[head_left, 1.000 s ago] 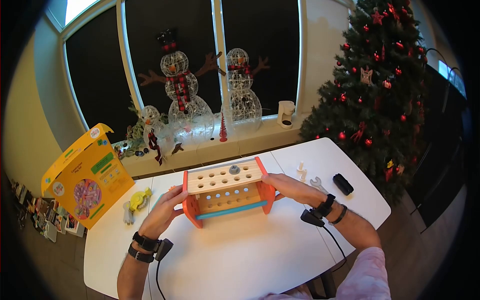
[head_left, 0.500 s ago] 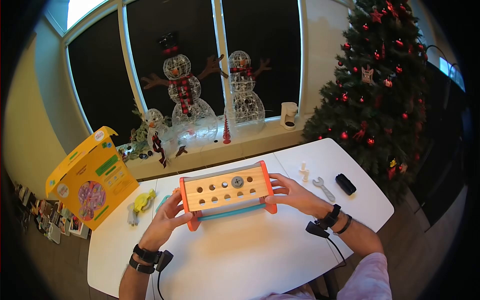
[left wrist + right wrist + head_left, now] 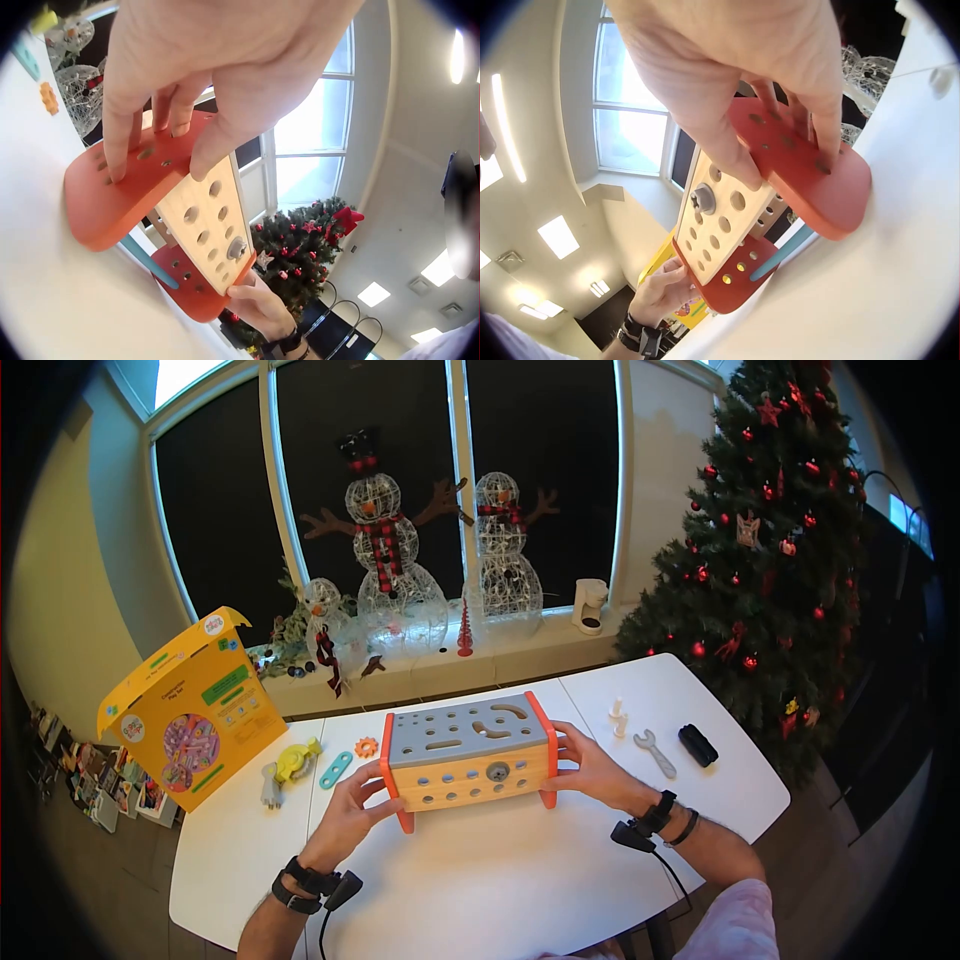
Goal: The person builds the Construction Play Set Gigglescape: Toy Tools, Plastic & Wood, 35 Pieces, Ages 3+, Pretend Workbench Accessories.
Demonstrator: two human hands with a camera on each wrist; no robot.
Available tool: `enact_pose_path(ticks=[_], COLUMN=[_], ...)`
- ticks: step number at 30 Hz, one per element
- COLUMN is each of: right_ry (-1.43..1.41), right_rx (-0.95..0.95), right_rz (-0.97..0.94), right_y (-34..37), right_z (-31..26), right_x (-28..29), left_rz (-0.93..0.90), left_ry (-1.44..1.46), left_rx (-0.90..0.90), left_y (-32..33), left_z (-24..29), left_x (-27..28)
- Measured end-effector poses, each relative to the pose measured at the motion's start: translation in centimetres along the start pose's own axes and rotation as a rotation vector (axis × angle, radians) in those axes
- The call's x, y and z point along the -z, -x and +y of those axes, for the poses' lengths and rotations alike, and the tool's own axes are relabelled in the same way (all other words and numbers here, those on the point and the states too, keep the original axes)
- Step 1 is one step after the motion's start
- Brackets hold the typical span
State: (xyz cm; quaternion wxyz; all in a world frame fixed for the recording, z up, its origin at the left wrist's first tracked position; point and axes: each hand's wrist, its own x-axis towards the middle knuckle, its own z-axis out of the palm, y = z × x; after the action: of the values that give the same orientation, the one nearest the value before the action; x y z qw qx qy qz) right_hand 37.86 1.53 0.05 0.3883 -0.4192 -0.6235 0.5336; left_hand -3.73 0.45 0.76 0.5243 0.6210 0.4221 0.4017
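A toy workbench (image 3: 465, 732) stands on the white table, with orange-red end panels, a slotted grey face on top and a holed wooden board facing me. A grey slotted screw (image 3: 498, 771) sits in one hole of that board. My left hand (image 3: 350, 812) holds the left end panel (image 3: 127, 187), thumb at its front edge and fingers spread over the outer face. On the other end my right hand (image 3: 598, 768) grips the right end panel (image 3: 821, 184) the same way. A blue rod (image 3: 784, 253) joins the two panels low down, seen in both wrist views.
Left of the workbench lie a yellow-green toy (image 3: 297, 760), a teal strip (image 3: 336, 770) and an orange gear (image 3: 367, 747), before a yellow box (image 3: 200, 710). To the right are white pegs (image 3: 618, 718), a grey wrench (image 3: 655, 753) and a black object (image 3: 697, 745).
Both hands have tipped the workbench over: the holed board with the screw, earlier facing up, now faces me, and the grey face has come to the top. The head view has shifted slightly.
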Motion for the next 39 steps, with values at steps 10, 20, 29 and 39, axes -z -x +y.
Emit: enact_pose_path(ticks=[10,20,29,39], right_ry=[0.059,0.097,0.42,0.567], right_rx=[0.041,0.061,0.072,0.131], right_rz=[0.049,0.052,0.073,0.347], right_y=[-0.9,-0.9,0.0,1.0], right_z=[1.4,1.8,-0.3,-0.6], right_x=[0.1,-0.1,3.8,10.3], left_rz=[0.016,0.034,0.111,0.206], left_ry=[-0.048,-0.017,0.037,0.119], left_rx=[-0.031,-0.019,0.014,0.015], left_y=[-0.7,-0.5,0.2,1.0], left_z=[-1.0,-0.9,-0.6,1.1], left_x=[-0.2,-0.7,0.5,2.0])
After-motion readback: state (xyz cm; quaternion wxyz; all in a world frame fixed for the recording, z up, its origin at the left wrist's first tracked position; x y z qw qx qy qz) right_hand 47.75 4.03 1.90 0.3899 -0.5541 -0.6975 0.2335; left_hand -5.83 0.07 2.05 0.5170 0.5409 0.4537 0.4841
